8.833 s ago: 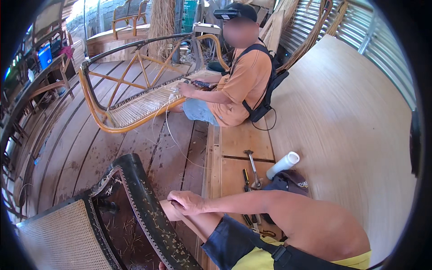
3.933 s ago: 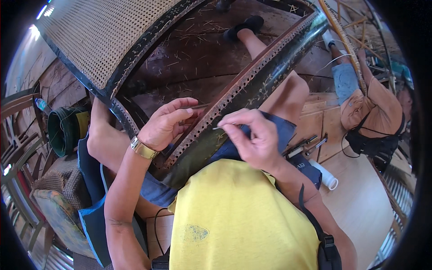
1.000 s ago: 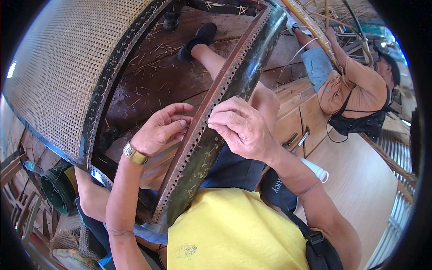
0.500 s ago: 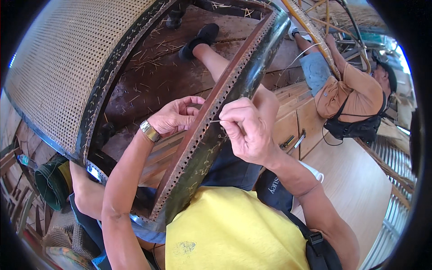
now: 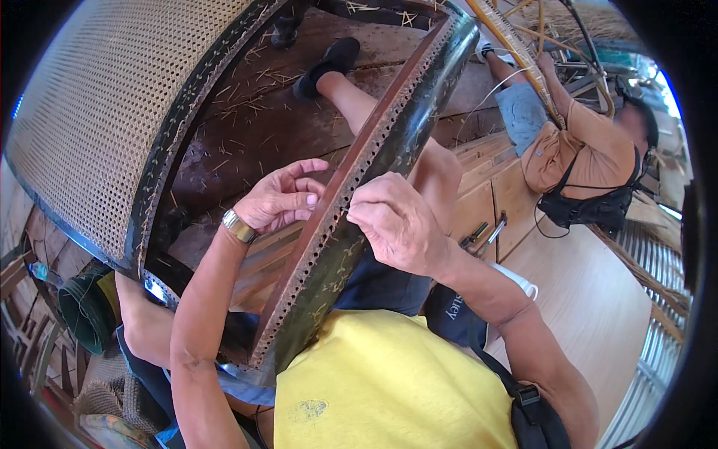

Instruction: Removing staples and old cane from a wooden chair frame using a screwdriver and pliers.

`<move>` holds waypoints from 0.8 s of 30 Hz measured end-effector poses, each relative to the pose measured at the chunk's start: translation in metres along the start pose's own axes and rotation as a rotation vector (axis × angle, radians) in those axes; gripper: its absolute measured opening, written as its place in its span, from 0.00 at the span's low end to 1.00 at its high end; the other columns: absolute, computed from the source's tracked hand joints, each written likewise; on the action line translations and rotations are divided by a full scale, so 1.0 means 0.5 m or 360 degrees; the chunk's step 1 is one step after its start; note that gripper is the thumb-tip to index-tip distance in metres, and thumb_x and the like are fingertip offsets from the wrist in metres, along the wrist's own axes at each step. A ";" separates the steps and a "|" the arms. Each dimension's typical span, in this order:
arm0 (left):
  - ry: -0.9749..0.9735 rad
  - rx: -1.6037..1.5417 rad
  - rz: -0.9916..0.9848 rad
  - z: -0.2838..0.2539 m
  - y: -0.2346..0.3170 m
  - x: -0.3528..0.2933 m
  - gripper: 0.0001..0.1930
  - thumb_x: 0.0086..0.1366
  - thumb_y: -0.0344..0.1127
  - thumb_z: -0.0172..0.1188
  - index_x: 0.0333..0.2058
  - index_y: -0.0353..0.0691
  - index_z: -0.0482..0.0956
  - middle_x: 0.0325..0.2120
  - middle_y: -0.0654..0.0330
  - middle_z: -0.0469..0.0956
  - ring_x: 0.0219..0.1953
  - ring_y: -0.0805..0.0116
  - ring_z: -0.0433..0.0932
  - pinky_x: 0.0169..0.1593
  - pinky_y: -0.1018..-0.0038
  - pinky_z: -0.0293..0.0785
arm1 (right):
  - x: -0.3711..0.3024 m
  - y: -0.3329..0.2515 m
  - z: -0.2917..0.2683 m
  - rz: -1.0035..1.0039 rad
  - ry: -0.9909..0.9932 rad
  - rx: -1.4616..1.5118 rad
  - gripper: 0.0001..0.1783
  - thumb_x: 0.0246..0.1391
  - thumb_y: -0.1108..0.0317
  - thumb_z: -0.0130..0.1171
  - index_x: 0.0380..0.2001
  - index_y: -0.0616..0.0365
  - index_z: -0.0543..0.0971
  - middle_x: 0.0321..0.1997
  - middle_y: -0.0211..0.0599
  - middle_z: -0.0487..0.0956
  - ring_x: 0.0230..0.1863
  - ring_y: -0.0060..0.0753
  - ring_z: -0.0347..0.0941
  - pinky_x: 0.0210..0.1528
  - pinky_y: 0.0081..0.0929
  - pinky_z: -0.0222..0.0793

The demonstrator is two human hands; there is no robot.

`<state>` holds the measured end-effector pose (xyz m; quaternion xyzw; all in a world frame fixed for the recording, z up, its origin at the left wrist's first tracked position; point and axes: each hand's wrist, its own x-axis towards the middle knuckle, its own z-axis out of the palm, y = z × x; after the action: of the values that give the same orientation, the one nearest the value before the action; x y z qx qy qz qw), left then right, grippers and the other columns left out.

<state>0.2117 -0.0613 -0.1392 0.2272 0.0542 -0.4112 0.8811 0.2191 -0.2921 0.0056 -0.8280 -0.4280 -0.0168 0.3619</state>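
Note:
A dark chair-like frame has a lacquered rail [image 5: 389, 150] running diagonally before me, with a row of small holes along its reddish-brown edge. At that edge, near the middle, my right hand [image 5: 400, 224] is closed in a pinch. Its fingertips are at a hole, on a thin strand that is mostly hidden now. My left hand [image 5: 280, 196], with a gold watch [image 5: 239, 226] on the wrist, is on the inner side of the rail. Its fingers are apart and curved, thumb toward the rail, and I see nothing in them. Woven cane mesh [image 5: 112, 112] fills the frame's left panel.
Cane scraps litter the brown floor [image 5: 262, 112] inside the frame. To the right, tools [image 5: 486, 236] lie by a pale board [image 5: 576, 292]. Another person [image 5: 591, 150] sits at the right, holding a curved rattan piece [image 5: 523, 63]. A dark green container [image 5: 86, 307] stands at the left.
My right hand has moved slightly left and down, bringing its fingertips close against the holed edge; the short length of strand seen before is mostly hidden. My left fingers have spread a little.

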 end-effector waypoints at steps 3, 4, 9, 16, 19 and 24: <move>-0.0019 0.0090 -0.0064 0.027 0.043 -0.025 0.39 0.64 0.22 0.68 0.69 0.34 0.58 0.50 0.49 0.81 0.49 0.64 0.84 0.53 0.70 0.84 | -0.002 -0.001 -0.007 -0.0089 -0.0006 -0.0042 0.20 0.41 0.83 0.70 0.40 0.59 0.77 0.41 0.38 0.77 0.39 0.42 0.76 0.41 0.35 0.74; -0.0002 0.0145 -0.0093 0.033 0.056 -0.032 0.39 0.63 0.23 0.68 0.69 0.33 0.57 0.51 0.46 0.81 0.50 0.62 0.83 0.54 0.69 0.83 | 0.002 -0.005 -0.008 -0.0097 0.0009 -0.0074 0.20 0.41 0.83 0.70 0.40 0.59 0.77 0.41 0.38 0.77 0.39 0.42 0.76 0.41 0.35 0.74; -0.0083 0.0137 -0.0066 0.035 0.061 -0.037 0.39 0.63 0.24 0.69 0.68 0.32 0.57 0.53 0.43 0.79 0.52 0.59 0.83 0.56 0.66 0.82 | 0.024 -0.028 -0.012 0.0033 -0.0192 -0.0231 0.13 0.43 0.78 0.67 0.35 0.57 0.77 0.41 0.35 0.74 0.41 0.40 0.73 0.43 0.35 0.71; -0.0040 0.0205 -0.0069 0.038 0.064 -0.033 0.34 0.65 0.26 0.67 0.66 0.34 0.62 0.52 0.44 0.80 0.50 0.59 0.84 0.55 0.66 0.82 | 0.034 -0.029 -0.023 0.0005 -0.0311 -0.0341 0.09 0.48 0.74 0.65 0.33 0.58 0.77 0.42 0.35 0.72 0.44 0.38 0.72 0.47 0.35 0.69; -0.0028 0.0142 -0.0080 0.032 0.062 -0.025 0.28 0.66 0.24 0.65 0.62 0.36 0.65 0.50 0.46 0.81 0.48 0.58 0.85 0.54 0.65 0.83 | 0.030 -0.032 -0.024 0.0019 -0.0272 -0.0275 0.09 0.50 0.71 0.63 0.35 0.60 0.79 0.41 0.37 0.74 0.46 0.39 0.72 0.53 0.35 0.69; 0.0067 0.0147 -0.0091 0.012 0.028 -0.015 0.21 0.65 0.22 0.64 0.56 0.40 0.73 0.44 0.56 0.84 0.44 0.67 0.85 0.47 0.72 0.84 | 0.036 -0.037 -0.022 0.0054 -0.0193 -0.0198 0.09 0.51 0.71 0.62 0.35 0.64 0.79 0.40 0.40 0.76 0.45 0.40 0.72 0.53 0.35 0.69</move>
<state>0.2166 -0.0510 -0.1269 0.2745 0.0601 -0.4335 0.8563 0.2200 -0.2795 0.0306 -0.8555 -0.4331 0.0130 0.2835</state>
